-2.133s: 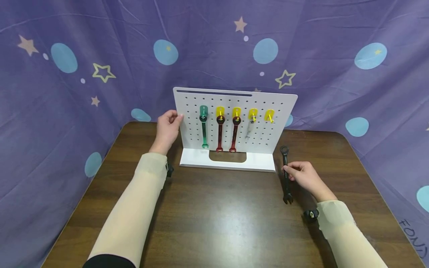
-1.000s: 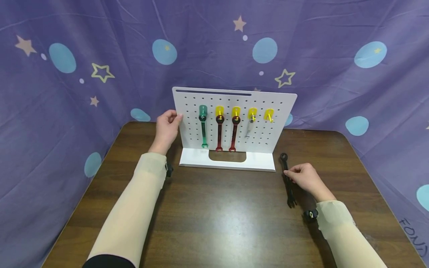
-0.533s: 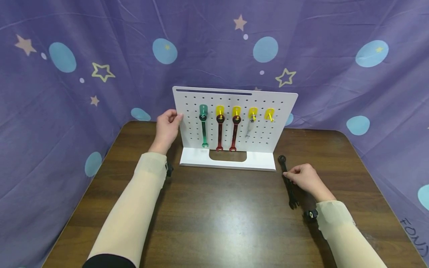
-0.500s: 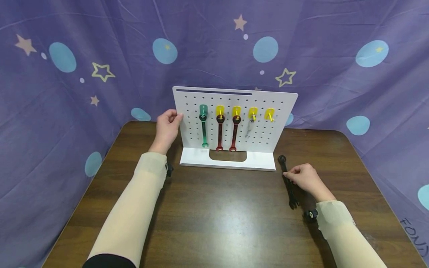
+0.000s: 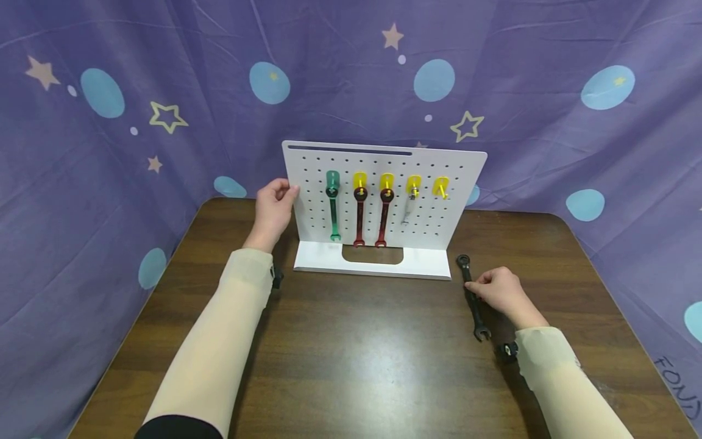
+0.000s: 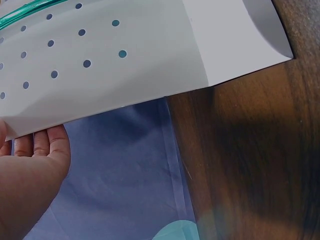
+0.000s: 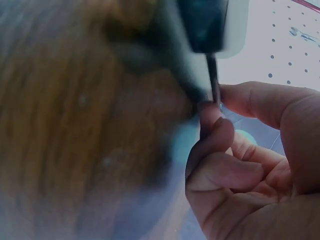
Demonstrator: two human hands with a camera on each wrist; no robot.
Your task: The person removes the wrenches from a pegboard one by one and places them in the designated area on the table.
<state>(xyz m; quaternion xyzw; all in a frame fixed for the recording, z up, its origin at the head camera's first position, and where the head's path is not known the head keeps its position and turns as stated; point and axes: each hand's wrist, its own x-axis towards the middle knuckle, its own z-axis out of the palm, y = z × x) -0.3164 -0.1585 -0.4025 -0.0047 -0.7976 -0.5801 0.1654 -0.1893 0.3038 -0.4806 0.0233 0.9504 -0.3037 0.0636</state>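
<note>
My left hand [image 5: 273, 213] pinches the left edge of a white pegboard [image 5: 315, 235]; in the left wrist view its fingers [image 6: 57, 142] sit behind the board's edge. My right hand [image 5: 503, 292] pinches a black combination wrench [image 5: 476, 317] near its middle, just right of the board's base. The wrench's ring end points away toward the back of the table, its forked end toward me. In the right wrist view, the dark wrench [image 7: 202, 25] runs to the thumb and fingertip. A green wrench [image 5: 334, 219], two red wrenches [image 5: 359, 225] and a silver wrench [image 5: 408, 210] hang on the board.
The rightmost yellow hook [image 5: 441, 188] on the board carries nothing. The board's flat base [image 5: 428, 265] rests on a brown wooden table [image 5: 351, 353]. Behind stands a purple curtain [image 5: 351, 55] with stars and blue ovals.
The black wrench has tipped in my right hand: its ring end has come nearer to me, and its forked end has swung slightly right and turned. My left hand stays on the board's edge.
</note>
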